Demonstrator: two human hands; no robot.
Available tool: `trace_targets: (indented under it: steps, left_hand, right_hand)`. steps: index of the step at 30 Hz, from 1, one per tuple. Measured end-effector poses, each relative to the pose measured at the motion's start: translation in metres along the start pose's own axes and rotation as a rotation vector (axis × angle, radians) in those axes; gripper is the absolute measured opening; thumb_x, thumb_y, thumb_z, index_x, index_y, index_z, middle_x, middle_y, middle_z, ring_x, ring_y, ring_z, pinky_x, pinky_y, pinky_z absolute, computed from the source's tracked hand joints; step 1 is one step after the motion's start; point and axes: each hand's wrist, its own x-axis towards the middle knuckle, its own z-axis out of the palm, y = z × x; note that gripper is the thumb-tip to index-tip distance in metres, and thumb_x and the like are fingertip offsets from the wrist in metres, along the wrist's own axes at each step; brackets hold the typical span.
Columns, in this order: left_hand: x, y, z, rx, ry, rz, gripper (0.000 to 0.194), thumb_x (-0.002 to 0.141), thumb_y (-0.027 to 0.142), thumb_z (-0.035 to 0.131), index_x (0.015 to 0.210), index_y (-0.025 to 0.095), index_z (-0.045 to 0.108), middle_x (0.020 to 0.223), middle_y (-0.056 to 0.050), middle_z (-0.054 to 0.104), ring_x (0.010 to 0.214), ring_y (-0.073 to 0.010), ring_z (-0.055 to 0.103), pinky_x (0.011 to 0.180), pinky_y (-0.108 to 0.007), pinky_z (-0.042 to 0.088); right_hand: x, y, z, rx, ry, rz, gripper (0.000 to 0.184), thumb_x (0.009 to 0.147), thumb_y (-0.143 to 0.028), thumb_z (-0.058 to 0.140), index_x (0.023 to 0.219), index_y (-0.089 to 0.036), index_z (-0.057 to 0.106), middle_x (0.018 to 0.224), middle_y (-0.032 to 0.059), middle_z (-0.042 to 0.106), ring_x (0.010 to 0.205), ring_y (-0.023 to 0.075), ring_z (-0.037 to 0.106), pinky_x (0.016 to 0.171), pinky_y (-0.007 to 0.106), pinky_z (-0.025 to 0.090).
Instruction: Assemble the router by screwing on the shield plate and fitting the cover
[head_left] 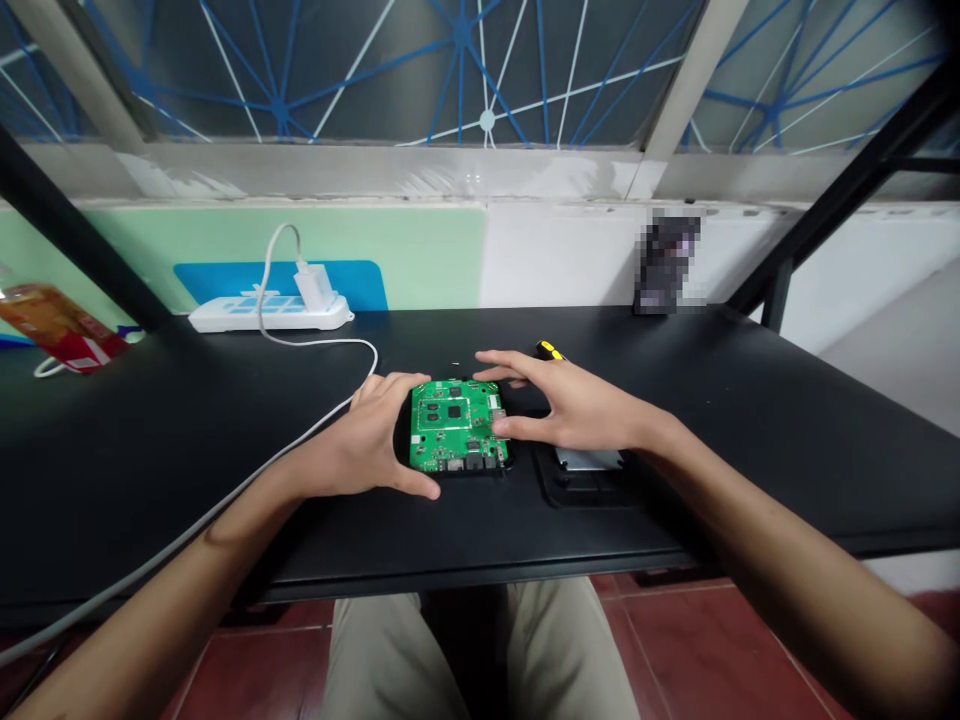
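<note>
A green circuit board (pixel 454 425) sits in a shallow black case on the desk in front of me. My left hand (pixel 375 430) spans the case's left side, thumb along the front edge and fingers at the back corner. At the right edge of the board, the thumb of my right hand (pixel 566 400) touches near a metal port, while its fingers stretch apart over the back right corner. Under and beside my right hand lies a black cover (pixel 592 490) with a silver plate (pixel 589 460), partly hidden. Behind that hand shows the yellow and black handle (pixel 550 350) of a tool.
A white power strip (pixel 270 313) with a plugged-in charger (pixel 315 287) stands at the back left. Its white cable (pixel 322 418) runs across the desk under my left arm. A bottle (pixel 60 325) leans at far left; a blurred dark object (pixel 664 265) stands against the wall.
</note>
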Motion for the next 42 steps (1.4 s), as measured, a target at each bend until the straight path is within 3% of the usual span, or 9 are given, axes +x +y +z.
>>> trace_targets:
  steps: [5, 14, 23, 31, 36, 42]
  left_hand:
    - [0.001, -0.001, 0.001, 0.006, -0.005, -0.005, 0.106, 0.056, 0.071, 0.086, 0.140, 0.026, 0.040, 0.139, -0.014, 0.047, 0.124, -0.0406, 0.045, 0.110, -0.061, 0.034]
    - [0.000, -0.002, 0.002, 0.010, -0.023, 0.031, 0.091, 0.061, 0.072, 0.083, 0.133, 0.027, 0.050, 0.146, -0.015, 0.045, 0.135, -0.0410, 0.040, 0.117, -0.065, 0.020]
    - [-0.001, -0.003, 0.002, 0.017, -0.044, 0.012, 0.091, 0.063, 0.070, 0.083, 0.136, 0.026, 0.050, 0.149, -0.015, 0.042, 0.139, -0.0401, 0.037, 0.119, -0.066, 0.015]
    - [-0.004, 0.003, 0.001, 0.049, -0.057, 0.052, 0.086, 0.072, 0.075, 0.073, 0.138, 0.024, 0.048, 0.151, -0.017, 0.039, 0.141, -0.0435, 0.032, 0.114, -0.069, 0.026]
    - [-0.005, 0.004, -0.002, 0.059, -0.062, 0.069, 0.078, 0.078, 0.070, 0.071, 0.137, 0.023, 0.050, 0.157, -0.016, 0.035, 0.144, -0.0426, 0.029, 0.116, -0.069, 0.022]
    - [-0.006, 0.002, -0.002, 0.038, -0.028, 0.110, 0.077, 0.078, 0.068, 0.073, 0.138, 0.026, 0.050, 0.152, -0.014, 0.043, 0.141, -0.0408, 0.036, 0.114, -0.065, 0.030]
  right_hand:
    - [0.001, 0.000, 0.001, -0.043, -0.010, 0.007, 0.077, 0.088, -0.049, 0.066, 0.153, -0.025, 0.034, 0.147, 0.0078, 0.060, 0.132, 0.0293, 0.060, 0.114, 0.052, 0.045]
    - [-0.001, -0.001, 0.002, 0.008, -0.076, 0.020, 0.082, 0.086, -0.050, 0.069, 0.156, -0.026, 0.033, 0.151, 0.0085, 0.054, 0.136, 0.0296, 0.056, 0.114, 0.049, 0.046]
    - [0.000, 0.000, 0.005, -0.004, -0.057, 0.042, 0.087, 0.088, -0.048, 0.066, 0.159, -0.022, 0.023, 0.152, 0.0098, 0.054, 0.135, 0.0295, 0.057, 0.114, 0.049, 0.045]
    - [-0.001, 0.004, 0.011, -0.028, -0.002, 0.031, 0.088, 0.087, -0.049, 0.066, 0.160, -0.025, 0.022, 0.150, 0.0091, 0.057, 0.139, 0.0309, 0.053, 0.114, 0.053, 0.044]
    - [-0.002, 0.003, 0.013, -0.047, 0.006, 0.029, 0.084, 0.090, -0.049, 0.063, 0.160, -0.025, 0.022, 0.148, 0.0085, 0.058, 0.136, 0.0305, 0.054, 0.114, 0.053, 0.044]
    - [-0.001, 0.003, 0.010, -0.051, 0.049, 0.031, 0.087, 0.090, -0.048, 0.064, 0.160, -0.026, 0.018, 0.148, 0.0093, 0.057, 0.138, 0.0294, 0.052, 0.115, 0.054, 0.043]
